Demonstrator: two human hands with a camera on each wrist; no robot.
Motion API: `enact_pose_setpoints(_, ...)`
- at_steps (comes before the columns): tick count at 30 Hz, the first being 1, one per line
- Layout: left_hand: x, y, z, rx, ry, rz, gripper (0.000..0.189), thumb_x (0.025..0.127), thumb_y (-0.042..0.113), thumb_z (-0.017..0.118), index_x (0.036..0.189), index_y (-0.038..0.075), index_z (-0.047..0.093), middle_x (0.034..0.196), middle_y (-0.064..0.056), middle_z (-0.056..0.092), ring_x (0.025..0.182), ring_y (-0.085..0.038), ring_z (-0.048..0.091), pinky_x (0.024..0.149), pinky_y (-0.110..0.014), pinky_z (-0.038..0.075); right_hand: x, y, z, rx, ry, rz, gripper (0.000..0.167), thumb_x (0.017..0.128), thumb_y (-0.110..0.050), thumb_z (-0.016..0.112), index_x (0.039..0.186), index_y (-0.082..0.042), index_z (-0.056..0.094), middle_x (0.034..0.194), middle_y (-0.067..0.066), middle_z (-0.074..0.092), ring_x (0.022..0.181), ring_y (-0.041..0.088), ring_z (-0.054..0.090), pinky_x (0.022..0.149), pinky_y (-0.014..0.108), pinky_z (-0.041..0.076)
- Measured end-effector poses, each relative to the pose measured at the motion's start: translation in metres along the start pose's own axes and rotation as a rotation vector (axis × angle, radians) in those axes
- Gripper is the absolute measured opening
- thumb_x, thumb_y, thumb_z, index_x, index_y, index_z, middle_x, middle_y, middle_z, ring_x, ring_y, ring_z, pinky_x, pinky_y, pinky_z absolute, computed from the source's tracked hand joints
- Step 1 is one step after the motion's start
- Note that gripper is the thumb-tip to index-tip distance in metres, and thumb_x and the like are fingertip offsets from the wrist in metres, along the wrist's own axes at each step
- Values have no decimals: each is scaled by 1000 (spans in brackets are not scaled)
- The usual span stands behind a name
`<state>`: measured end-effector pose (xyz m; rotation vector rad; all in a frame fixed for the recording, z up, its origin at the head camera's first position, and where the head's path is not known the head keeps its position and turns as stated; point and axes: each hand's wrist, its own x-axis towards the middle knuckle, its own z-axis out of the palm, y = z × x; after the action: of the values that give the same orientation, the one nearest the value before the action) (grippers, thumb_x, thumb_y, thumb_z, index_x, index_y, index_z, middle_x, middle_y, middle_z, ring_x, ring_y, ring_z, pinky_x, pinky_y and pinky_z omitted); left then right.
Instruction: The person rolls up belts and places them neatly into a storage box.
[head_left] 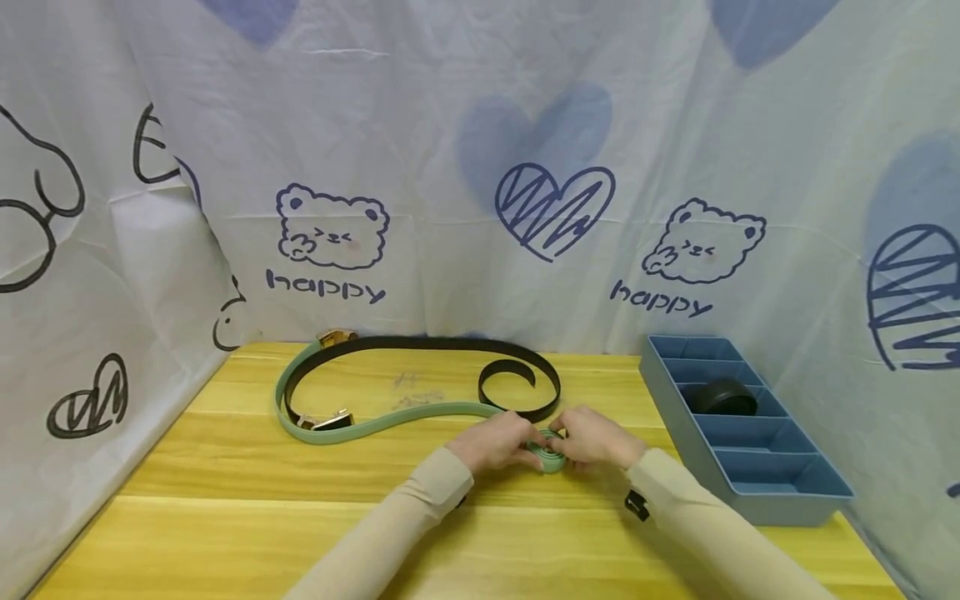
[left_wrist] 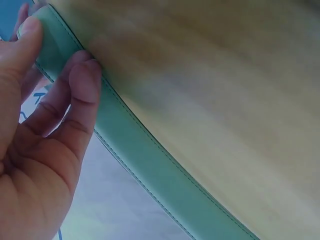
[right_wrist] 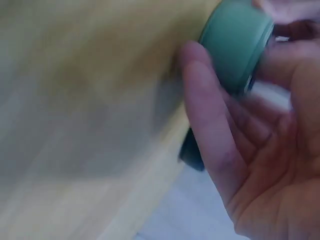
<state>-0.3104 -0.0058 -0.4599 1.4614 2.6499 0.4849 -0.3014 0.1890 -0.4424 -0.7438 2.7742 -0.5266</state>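
Note:
A green belt (head_left: 420, 412) lies on edge across the table, its one end wound into a tight coil (head_left: 552, 464) between the two hands. My left hand (head_left: 495, 442) pinches the belt at the coil's left side; in the left wrist view the stitched strap (left_wrist: 145, 150) runs out past the fingers. From the right, my right hand (head_left: 596, 439) holds the coil, its fingers curled round it. The right wrist view shows the smooth outer turn of the roll (right_wrist: 232, 47) between fingers and thumb. Beyond the hands stretches a black belt (head_left: 450, 342), its free end curled into a loose loop.
Two gold buckles, one at the back left (head_left: 337, 337) and one nearer (head_left: 333, 421), lie where the belts meet. On the right stands a blue-grey divided box (head_left: 686, 442), with a rolled black belt (head_left: 723, 397) in a middle compartment. A printed cloth (head_left: 442, 283) hangs behind the table.

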Motion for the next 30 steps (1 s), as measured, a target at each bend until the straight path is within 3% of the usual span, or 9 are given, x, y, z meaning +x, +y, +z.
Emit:
enact_pose_setpoints(2, -1, 0, -1, -1, -6, -25, 38, 87, 36, 69, 119, 17, 72, 109, 6, 74, 79, 2, 65, 69, -10, 48, 0, 1, -1, 47, -20, 31, 16, 97, -13, 59, 98, -14, 74, 58, 0, 65, 43, 12, 61, 44, 24, 49)
enact_pose_setpoints(4, -2, -1, -1, -6, -7, -27, 40, 87, 38, 68, 121, 18, 71, 111, 6, 73, 81, 2, 65, 70, -10, 48, -1, 1, -2, 40, -25, 0, 16, 97, -11, 59, 101, -15, 74, 61, 0, 66, 43, 13, 62, 43, 25, 50)
enact_pose_setpoints(10, -7, -7, 1, -38, -7, 20, 38, 89, 37, 66, 124, 21, 70, 108, 9, 73, 70, 5, 56, 66, -10, 44, 3, -3, -4, -303, 74, -320, 15, 89, -4, 67, 82, -16, 72, 77, -4, 68, 64, 7, 58, 61, 23, 49)
enact_pose_setpoints(13, -8, -6, 2, -15, -13, 34, 34, 90, 36, 66, 121, 22, 71, 105, 10, 73, 69, 5, 53, 66, -10, 42, 4, -4, -1, -360, 130, -383, 19, 86, 0, 68, 78, -18, 69, 77, -5, 65, 69, 7, 55, 63, 24, 48)
enact_pose_setpoints(16, -8, -3, 2, 8, -26, 30, 30, 90, 35, 66, 117, 21, 72, 100, 10, 72, 68, 3, 52, 65, -10, 41, 1, -4, 2, -312, 127, -332, 19, 85, -1, 67, 74, -17, 67, 71, -7, 62, 62, 5, 50, 58, 22, 44)
enact_pose_setpoints(19, -7, 2, 3, 15, -32, 12, 29, 89, 34, 66, 114, 21, 72, 98, 10, 72, 68, 3, 53, 63, -11, 42, -1, -5, 3, -221, 95, -204, 21, 88, -7, 66, 69, -14, 65, 60, -6, 57, 51, 4, 44, 51, 21, 38)
enact_pose_setpoints(23, -5, 6, 1, 0, -25, -31, 29, 88, 34, 68, 113, 21, 73, 101, 9, 73, 71, 5, 58, 64, -11, 45, -3, -8, 3, -79, 63, -41, 19, 92, -11, 64, 75, -13, 70, 51, -4, 58, 40, 6, 51, 46, 21, 41)
enact_pose_setpoints(26, -6, 6, 0, -14, -20, -40, 33, 88, 34, 68, 117, 20, 72, 106, 9, 73, 73, 4, 60, 65, -11, 45, -2, -10, 0, -101, 78, -79, 14, 91, -6, 66, 81, -13, 73, 61, -3, 66, 48, 6, 56, 52, 22, 46)
enact_pose_setpoints(30, -8, 1, -1, -29, -25, -26, 38, 90, 34, 67, 126, 21, 68, 115, 8, 71, 77, 5, 60, 68, -10, 44, 1, -10, -3, -275, 121, -232, 17, 86, -1, 69, 77, -15, 73, 73, -5, 68, 62, 6, 53, 60, 24, 46)
